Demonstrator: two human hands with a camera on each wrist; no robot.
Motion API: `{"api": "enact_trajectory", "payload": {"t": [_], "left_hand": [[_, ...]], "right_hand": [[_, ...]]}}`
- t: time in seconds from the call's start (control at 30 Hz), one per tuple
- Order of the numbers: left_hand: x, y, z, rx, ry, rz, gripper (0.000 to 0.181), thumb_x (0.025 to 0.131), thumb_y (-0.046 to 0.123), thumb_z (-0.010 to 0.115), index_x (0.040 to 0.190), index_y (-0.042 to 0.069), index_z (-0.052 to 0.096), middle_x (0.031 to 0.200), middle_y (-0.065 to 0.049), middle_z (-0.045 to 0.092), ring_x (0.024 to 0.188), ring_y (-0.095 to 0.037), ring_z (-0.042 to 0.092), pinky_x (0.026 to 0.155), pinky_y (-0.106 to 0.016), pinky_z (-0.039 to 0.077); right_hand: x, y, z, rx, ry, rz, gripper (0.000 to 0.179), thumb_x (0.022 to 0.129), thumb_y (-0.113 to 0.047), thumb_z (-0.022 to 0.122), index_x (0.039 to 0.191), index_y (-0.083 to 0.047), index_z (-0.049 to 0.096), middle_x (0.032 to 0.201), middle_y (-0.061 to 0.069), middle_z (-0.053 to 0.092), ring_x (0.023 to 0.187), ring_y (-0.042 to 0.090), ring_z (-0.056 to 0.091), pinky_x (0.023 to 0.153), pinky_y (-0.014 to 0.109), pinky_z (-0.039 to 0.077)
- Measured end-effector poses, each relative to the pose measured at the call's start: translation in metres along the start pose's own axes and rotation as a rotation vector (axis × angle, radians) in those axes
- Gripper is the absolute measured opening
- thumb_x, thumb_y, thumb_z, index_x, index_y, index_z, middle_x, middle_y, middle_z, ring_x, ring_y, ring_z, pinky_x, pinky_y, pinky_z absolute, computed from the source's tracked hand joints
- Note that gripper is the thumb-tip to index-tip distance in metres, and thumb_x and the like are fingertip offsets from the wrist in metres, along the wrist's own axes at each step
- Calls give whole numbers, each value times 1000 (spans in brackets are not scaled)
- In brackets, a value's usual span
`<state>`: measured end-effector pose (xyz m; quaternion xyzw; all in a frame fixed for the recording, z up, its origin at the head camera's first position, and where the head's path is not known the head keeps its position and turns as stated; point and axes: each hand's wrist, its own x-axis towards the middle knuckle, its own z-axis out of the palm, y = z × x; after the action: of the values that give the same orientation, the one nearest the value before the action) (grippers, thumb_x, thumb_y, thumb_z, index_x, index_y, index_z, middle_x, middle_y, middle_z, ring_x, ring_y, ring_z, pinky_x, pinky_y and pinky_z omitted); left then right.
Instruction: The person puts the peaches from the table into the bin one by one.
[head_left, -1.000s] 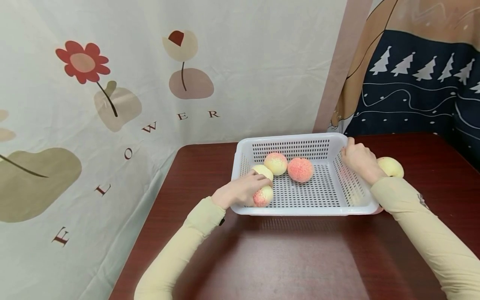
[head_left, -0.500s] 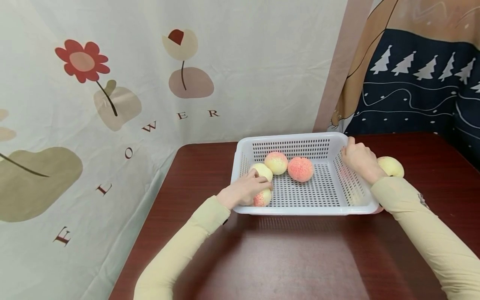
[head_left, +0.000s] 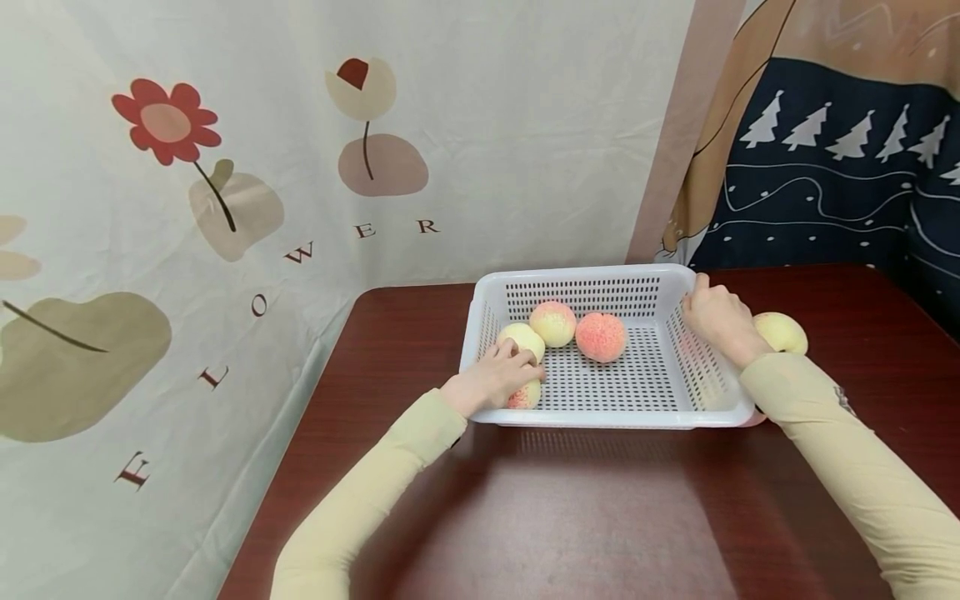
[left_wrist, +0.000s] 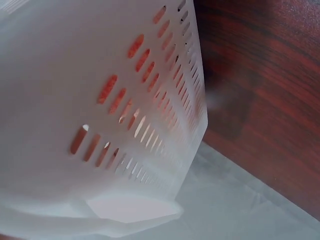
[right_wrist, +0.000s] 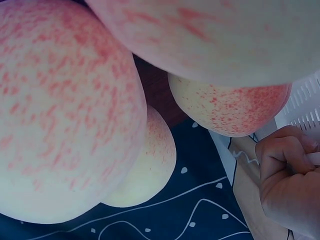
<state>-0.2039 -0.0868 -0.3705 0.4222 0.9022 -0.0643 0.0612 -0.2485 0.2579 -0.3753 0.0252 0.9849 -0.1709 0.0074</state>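
Note:
A white perforated plastic basket stands on the table with several peaches inside. My left hand reaches over its front left corner, fingers curled over a yellow-and-red peach that is partly hidden beneath. Touching or close to those fingers lies a pale yellow peach. Farther in are a yellow-pink peach and a redder peach. My right hand grips the right rim; in the right wrist view the curled right hand holds that edge. The left wrist view shows the basket's outer wall but no fingers.
Outside the basket on the right, a yellow peach sits behind my right forearm. Large peaches fill much of the right wrist view. A dark red wooden table reaches back to a printed curtain.
My left hand shifts slightly and its wrist moves a little right and up, covering more of the front peach. The pale yellow peach nudges slightly left and back. My right hand keeps its place.

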Motion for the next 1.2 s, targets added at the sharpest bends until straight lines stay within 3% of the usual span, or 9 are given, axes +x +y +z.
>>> {"api": "enact_trajectory", "payload": {"t": [0.17, 0.4, 0.5, 0.7, 0.93, 1.03, 1.2], "left_hand": [[1, 0, -2, -11, -51, -6, 52, 83, -5, 60, 125, 26, 56, 129, 0, 49, 115, -28, 39, 103, -44, 33], [4, -3, -6, -88, -190, -82, 63, 88, -6, 51, 137, 33, 47, 138, 3, 42, 126, -24, 31, 108, -40, 28], [2, -6, -10, -122, -184, -87, 67, 84, -6, 57, 138, 32, 47, 138, 2, 42, 128, -24, 30, 105, -41, 32], [-7, -15, -17, -194, -86, -90, 70, 73, 2, 76, 134, 23, 51, 134, -5, 47, 128, -31, 34, 103, -46, 34], [-16, -28, -13, -312, 80, -163, 53, 81, 12, 73, 130, 19, 55, 129, -5, 53, 122, -29, 37, 90, -45, 30], [-17, -32, -6, -333, 192, -214, 42, 84, 17, 70, 124, 15, 58, 126, -7, 56, 119, -29, 40, 88, -45, 31], [-13, -36, 8, -399, 442, -376, 34, 88, 18, 66, 119, 7, 60, 120, -14, 56, 114, -33, 41, 89, -46, 37]], "right_hand": [[0, 0, 0, 2, -8, 3, 49, 97, -19, 33, 128, 18, 24, 96, 39, 52, 66, 38, 59, 61, 52, 50], [1, -1, 0, -5, 1, 6, 49, 96, -19, 33, 129, 17, 25, 98, 39, 52, 69, 40, 59, 64, 54, 49], [1, -1, 0, -6, 3, 5, 50, 96, -19, 33, 129, 17, 25, 98, 40, 52, 71, 41, 59, 64, 54, 49], [1, -1, 0, 2, -1, 6, 49, 97, -20, 32, 129, 17, 25, 96, 37, 52, 67, 37, 59, 61, 50, 50], [0, 0, -1, 6, -9, 4, 50, 97, -20, 32, 129, 18, 24, 94, 37, 52, 65, 37, 59, 60, 49, 50], [-1, 0, -1, 6, -9, 8, 50, 97, -20, 32, 129, 18, 24, 95, 37, 52, 66, 37, 59, 60, 49, 50], [-1, 0, -1, 4, -7, 8, 49, 97, -19, 32, 129, 17, 24, 95, 38, 51, 67, 38, 58, 60, 50, 49]]}}
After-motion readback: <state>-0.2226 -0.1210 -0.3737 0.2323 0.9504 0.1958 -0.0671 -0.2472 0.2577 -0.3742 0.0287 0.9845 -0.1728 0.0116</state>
